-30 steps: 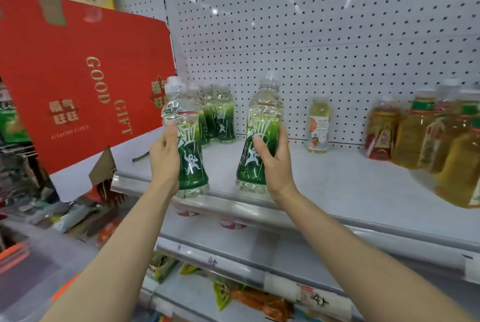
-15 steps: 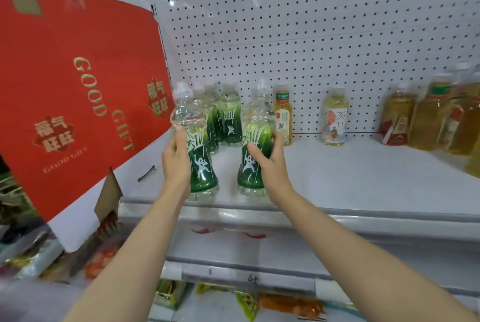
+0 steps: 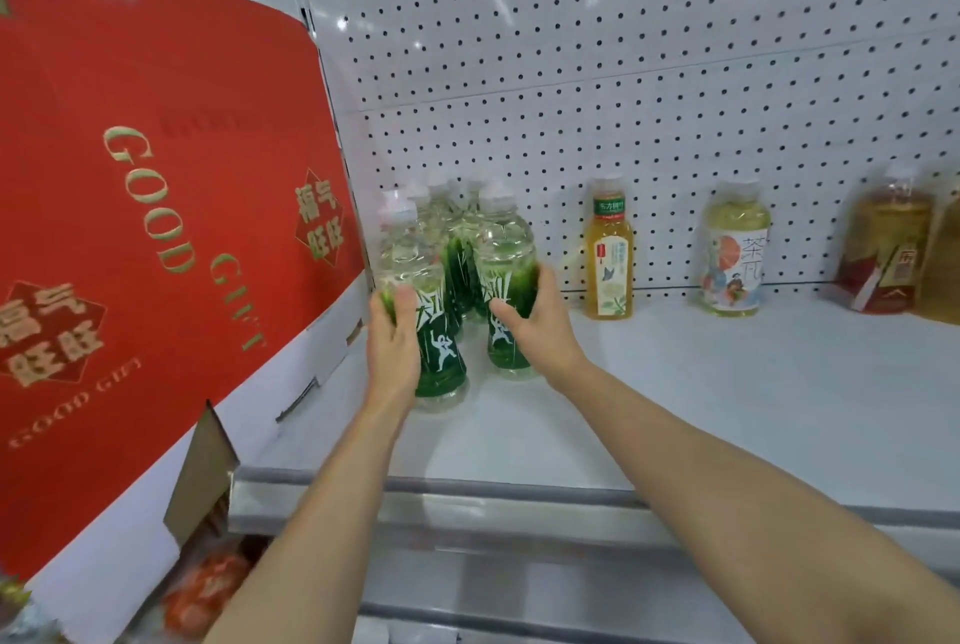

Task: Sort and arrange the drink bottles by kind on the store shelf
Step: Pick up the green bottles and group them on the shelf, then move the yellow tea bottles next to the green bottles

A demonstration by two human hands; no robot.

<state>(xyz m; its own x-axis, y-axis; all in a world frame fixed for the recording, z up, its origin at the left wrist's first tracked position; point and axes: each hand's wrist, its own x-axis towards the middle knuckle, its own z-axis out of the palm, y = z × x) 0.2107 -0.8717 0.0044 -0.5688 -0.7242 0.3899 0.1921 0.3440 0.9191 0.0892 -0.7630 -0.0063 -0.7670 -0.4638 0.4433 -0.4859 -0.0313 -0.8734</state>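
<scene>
A: What's the biggest thing there?

B: The big red cardboard gift box with gold lettering (image 3: 156, 238), leaning in over the left end of the white metal store shelf (image 3: 701, 409). Behind the shelf runs the white perforated back panel (image 3: 623, 72).

A: And the bottles?

B: A cluster of clear plastic bottles with green labels (image 3: 457, 238) stands in the shelf's back-left corner, hard by the box. Along the back edge to the right stand a slim yellow tea bottle with a green cap band (image 3: 609, 259), a rounder pale bottle with a painted label (image 3: 735, 254), and an amber bottle with a red label (image 3: 883, 248) near the right end.

A: The hands?

B: Both forearms reach forward over the front edge. The left hand (image 3: 393, 347) grips the left green-label bottle (image 3: 434, 331), fingers curled round its waist. The right hand (image 3: 535, 316) wraps the right green-label bottle (image 3: 506, 280) from its right side, thumb across the front. Both bottles are upright, at the front of the cluster; whether their bases touch the shelf I can't tell.

A: What could go wrong?

B: I'd judge the corner is tight. Pushed in too hard, either bottle could topple the ones behind, or the left one could catch the leaning box. Letting go while a bottle is tilted would tip it.
</scene>
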